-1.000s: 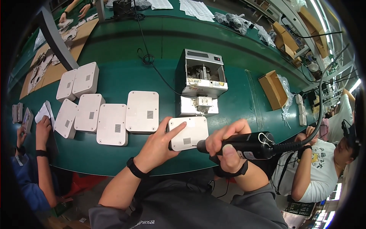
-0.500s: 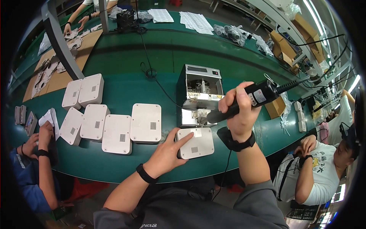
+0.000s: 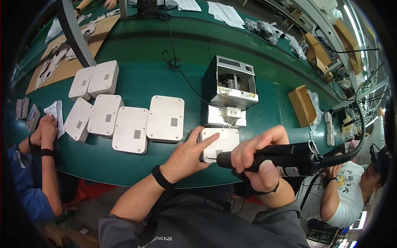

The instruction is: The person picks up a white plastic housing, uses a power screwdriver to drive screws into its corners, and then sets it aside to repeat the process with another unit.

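My right hand [image 3: 264,159] is wrapped round a black electric screwdriver [image 3: 289,157], which lies tilted with its bit pointing left. The bit's tip is at the near left corner of a white plastic box [image 3: 226,135]; whether it sits in a screw hole is too small to tell. With its fingers round the box's left side, my left hand [image 3: 186,159] holds the box, and its index finger lies across the top. A vented patch on the box is partly covered by the screwdriver. Just beyond the box stands a black and silver screw feeder [image 3: 234,97].
Several similar white boxes [image 3: 166,118] rest on the green table [image 3: 188,93] to the left. A cable [image 3: 186,80] runs to the feeder. People sit at both sides, one in a blue sleeve [image 3: 31,194], another in a white shirt [image 3: 349,194]. An open cardboard box [image 3: 301,107] stands right.
My right hand has brought the screwdriver from the feeder's front down to the white box, turning its bit leftward. My left hand still holds the box. The whole view has shifted slightly.
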Motion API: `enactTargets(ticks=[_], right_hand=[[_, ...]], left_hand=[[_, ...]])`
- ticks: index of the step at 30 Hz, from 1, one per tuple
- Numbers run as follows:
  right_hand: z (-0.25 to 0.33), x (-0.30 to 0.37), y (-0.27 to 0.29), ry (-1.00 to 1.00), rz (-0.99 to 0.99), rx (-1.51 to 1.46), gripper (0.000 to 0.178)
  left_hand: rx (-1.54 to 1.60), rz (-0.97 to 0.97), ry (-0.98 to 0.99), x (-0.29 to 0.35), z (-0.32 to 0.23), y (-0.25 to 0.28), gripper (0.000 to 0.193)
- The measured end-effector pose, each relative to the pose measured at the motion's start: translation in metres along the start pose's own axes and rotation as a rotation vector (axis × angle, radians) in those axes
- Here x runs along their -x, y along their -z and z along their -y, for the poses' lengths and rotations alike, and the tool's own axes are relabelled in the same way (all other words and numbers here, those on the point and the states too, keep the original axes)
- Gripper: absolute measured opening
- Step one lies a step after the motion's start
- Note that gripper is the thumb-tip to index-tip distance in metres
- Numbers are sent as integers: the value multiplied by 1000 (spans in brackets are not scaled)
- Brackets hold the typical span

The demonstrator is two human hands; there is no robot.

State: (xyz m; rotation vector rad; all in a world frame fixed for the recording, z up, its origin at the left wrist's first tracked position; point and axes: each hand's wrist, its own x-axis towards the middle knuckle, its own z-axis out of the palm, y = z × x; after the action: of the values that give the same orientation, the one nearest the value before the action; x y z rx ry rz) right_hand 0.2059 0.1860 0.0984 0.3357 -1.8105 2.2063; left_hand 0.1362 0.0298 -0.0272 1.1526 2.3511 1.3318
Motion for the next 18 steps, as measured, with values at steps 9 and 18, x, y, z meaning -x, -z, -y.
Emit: enactTargets(ticks=[9,18], right_hand=[[-18,9,-2,-37,15,29,47],[-30,15,4,-18,70,181,41]], left_hand=[[38,55,85,2,-3,-3,91],[42,-37,-18,-1,8,-10,82]])
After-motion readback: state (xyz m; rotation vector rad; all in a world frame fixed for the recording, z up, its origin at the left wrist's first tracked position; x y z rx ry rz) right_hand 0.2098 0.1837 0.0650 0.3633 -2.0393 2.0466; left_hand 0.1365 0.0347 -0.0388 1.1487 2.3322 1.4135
